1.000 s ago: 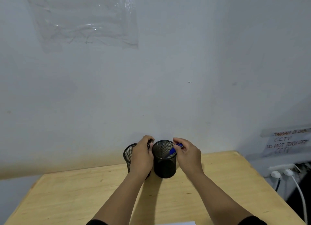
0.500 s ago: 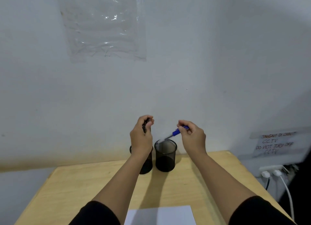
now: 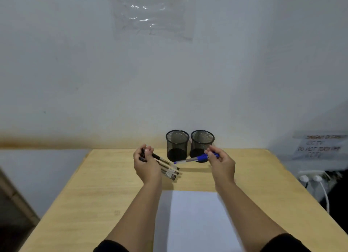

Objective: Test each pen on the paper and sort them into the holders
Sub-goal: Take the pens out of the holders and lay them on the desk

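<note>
Two black mesh holders stand side by side at the table's far edge, the left holder (image 3: 177,145) and the right holder (image 3: 202,143); both look empty. My left hand (image 3: 146,164) is closed on a bundle of several black pens (image 3: 168,168) that fan out to the right just above the table. My right hand (image 3: 221,164) grips blue pens (image 3: 195,159) that point left, in front of the right holder. A white sheet of paper (image 3: 195,219) lies on the table between my forearms.
The light wooden table (image 3: 105,193) butts against a white wall. A clear plastic sheet (image 3: 152,12) is taped high on the wall. At the right are a taped paper notice (image 3: 320,147) and white plugs with cables (image 3: 310,179) beyond the table's edge.
Both hands have pulled pens out of the holders and come back toward me and down. The view has tilted down, so more of the paper shows.
</note>
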`<control>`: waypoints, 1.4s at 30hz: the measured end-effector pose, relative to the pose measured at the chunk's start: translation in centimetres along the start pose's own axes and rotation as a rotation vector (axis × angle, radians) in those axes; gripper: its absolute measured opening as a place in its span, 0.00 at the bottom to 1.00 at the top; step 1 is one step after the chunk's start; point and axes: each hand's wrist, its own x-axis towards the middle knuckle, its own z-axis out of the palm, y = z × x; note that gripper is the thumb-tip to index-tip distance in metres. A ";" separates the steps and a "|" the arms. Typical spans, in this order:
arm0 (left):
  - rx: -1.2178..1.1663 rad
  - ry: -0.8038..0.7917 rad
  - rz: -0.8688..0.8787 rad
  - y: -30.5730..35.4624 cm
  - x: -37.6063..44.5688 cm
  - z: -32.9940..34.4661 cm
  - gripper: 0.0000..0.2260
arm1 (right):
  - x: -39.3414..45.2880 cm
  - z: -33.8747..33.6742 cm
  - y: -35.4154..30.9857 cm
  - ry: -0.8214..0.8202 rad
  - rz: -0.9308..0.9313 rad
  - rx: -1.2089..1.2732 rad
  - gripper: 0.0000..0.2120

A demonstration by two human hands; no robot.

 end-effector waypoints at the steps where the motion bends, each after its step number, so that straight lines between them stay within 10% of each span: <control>1: 0.005 0.029 -0.056 -0.9 0.3 -0.7 0.07 | -0.1 0.0 1.2 -0.014 0.027 -0.029 0.10; 8: 0.213 0.032 -0.221 -4.3 2.1 -3.1 0.08 | 1.0 -0.9 5.7 -0.033 0.135 -0.351 0.10; 18: 0.705 -0.243 0.154 -4.2 3.0 -5.2 0.06 | 1.2 -2.0 5.4 -0.186 -0.169 -0.785 0.12; 29: 1.000 -0.616 0.456 -3.8 4.2 -10.0 0.04 | -3.7 4.4 6.6 -0.651 -0.415 -0.949 0.09; 42: 0.958 -0.634 0.533 -3.3 4.0 -9.6 0.04 | -3.9 5.3 4.0 -0.656 -0.335 -0.891 0.02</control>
